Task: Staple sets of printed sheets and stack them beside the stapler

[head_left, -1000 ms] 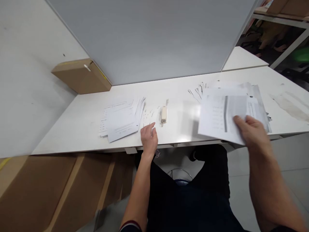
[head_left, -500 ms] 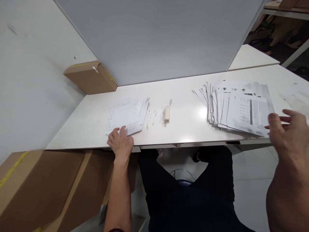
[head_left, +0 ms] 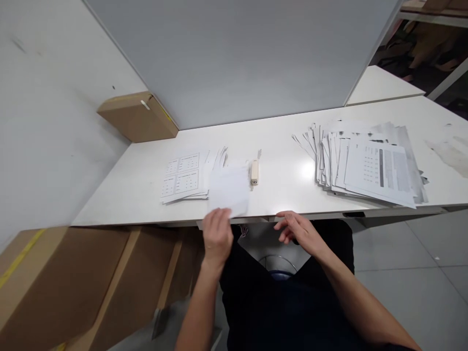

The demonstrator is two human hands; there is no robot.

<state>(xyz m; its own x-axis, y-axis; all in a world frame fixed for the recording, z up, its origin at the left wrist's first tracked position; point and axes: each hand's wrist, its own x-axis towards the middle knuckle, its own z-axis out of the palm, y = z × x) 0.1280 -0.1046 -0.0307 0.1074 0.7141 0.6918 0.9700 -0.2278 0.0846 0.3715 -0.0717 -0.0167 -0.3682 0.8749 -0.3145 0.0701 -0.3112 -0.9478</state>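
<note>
My left hand [head_left: 218,234] pinches the near edge of a white paper sheet [head_left: 229,190], which lies over the desk just right of the left paper stack [head_left: 181,176]. Printed boxes show on that stack's top sheet. My right hand [head_left: 297,228] hovers at the desk's front edge with its fingers apart and nothing in it. Right of the held sheet lies a small cream stapler-like object [head_left: 255,172]; I cannot make out its exact kind. A thicker, fanned pile of printed papers [head_left: 376,165] rests on the right side of the desk.
The white desk [head_left: 281,141] meets a grey panel [head_left: 241,63] at the back. One cardboard box [head_left: 137,117] leans in the left corner, and larger cardboard boxes [head_left: 62,278] stand below the desk at left. A thin crumpled sheet [head_left: 451,151] lies far right.
My left hand has moved right, drawing a sheet off the left stack. My right hand has come from beside the right pile to the desk's middle front edge.
</note>
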